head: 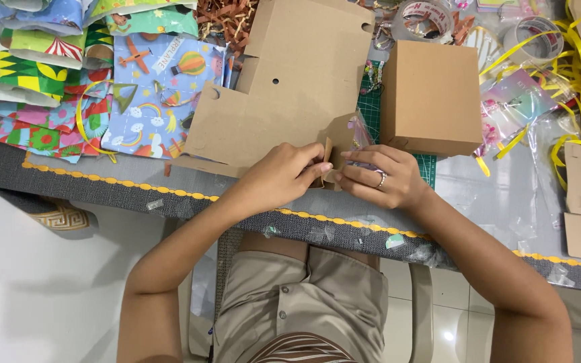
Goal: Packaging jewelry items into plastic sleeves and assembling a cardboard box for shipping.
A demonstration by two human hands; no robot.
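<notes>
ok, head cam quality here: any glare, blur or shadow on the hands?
Head view: even, soft light; both hands, left hand and right hand, sharp on the cardboard flap. Glare only on the floor tile and the clear plastic sheet. Faint shadow under the table edge. No motion blur; slight wide-angle bend at edges.

Left hand (284, 176): your fingers (319, 168) pinch a small tab on the flat cardboard box blank (284, 87), at its near edge.
Right hand (379, 178): it meets the left at that tab; a ring sits on one finger.
Folded box (430, 94): closed brown cardboard, just right of the blank.
Gift wrap sheets (102, 87): colourful pile at your left.
Yellow ribbon (559, 67): tangled at far right.
Tape rolls (428, 17): clear, beyond the box.
Table (102, 185): grey, yellow-trimmed edge.
</notes>
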